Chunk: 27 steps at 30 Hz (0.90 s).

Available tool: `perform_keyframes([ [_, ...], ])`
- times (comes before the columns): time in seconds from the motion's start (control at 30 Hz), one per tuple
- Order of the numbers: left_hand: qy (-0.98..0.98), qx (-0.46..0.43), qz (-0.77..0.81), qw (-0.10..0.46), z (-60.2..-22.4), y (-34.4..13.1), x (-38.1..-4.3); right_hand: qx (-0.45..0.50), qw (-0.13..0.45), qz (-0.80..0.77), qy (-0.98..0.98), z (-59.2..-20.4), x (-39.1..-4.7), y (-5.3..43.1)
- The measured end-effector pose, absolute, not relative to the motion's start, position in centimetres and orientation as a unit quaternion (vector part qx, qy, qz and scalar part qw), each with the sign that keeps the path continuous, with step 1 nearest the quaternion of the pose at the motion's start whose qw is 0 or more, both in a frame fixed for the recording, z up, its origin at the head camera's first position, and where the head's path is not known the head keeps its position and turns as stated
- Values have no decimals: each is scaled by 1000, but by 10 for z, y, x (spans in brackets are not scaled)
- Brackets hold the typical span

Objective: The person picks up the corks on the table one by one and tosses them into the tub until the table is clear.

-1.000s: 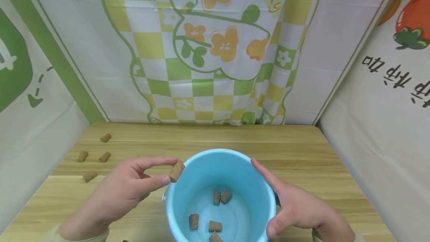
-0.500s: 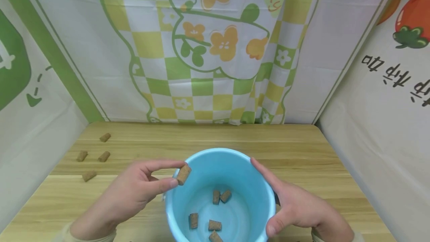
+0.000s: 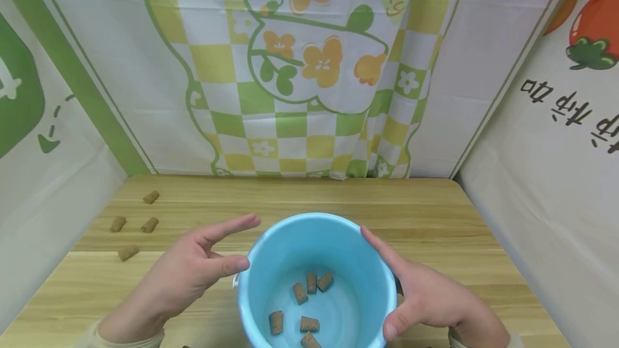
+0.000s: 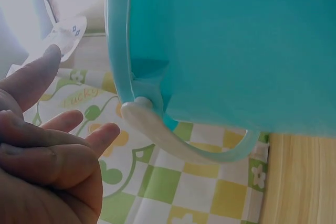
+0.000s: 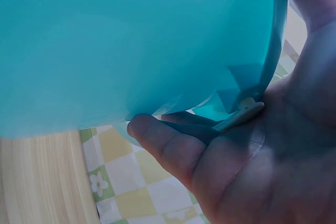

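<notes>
A light blue bucket point(image 3: 314, 243) stands on the wooden table, and several brown corks lie on its floor. One cork point(image 3: 300, 293) lies beside two others point(image 3: 318, 282) toward the bucket's far side. My left hand point(image 3: 181, 267) is at the bucket's left rim, thumb and index finger spread apart with nothing between them. In the left wrist view, the bucket's white handle point(image 4: 178, 142) hangs near that hand. My right hand point(image 3: 427, 294) holds the bucket's right side, thumb at the rim and fingers along the outer wall. Its palm lies against the handle joint point(image 5: 247, 106) in the right wrist view.
Several more corks point(image 3: 128, 252) lie scattered on the table's left side. The wooden table point(image 3: 425, 214) ends at a patterned cloth point(image 3: 290, 138) behind, with printed cloth walls at left and right.
My left hand first moved right with a cork over the rim, then let it go and spread its fingers. That cork now lies in the bucket. My right hand has stayed put.
</notes>
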<state>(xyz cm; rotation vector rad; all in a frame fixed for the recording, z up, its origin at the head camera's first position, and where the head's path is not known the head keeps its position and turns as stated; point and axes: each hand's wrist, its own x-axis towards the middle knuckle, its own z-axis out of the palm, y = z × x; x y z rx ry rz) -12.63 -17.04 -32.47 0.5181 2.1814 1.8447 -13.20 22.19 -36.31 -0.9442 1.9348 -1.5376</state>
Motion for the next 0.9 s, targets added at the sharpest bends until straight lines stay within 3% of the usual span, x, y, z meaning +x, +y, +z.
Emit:
perform_keyframes([
  [0.27,770,130,622,57,-328,-178,-126,-341,246,-567,709,-362,-131,222],
  [0.53,786,145,601,-1,-332,-193,-128,-339,247,-570,707,-362,-131,221],
  [0.73,830,106,548,-3,-338,-214,-130,-333,251,-569,709,-362,-131,221],
  [0.9,854,111,503,-69,-351,-235,-139,-336,249,-568,709,-362,-131,221],
])
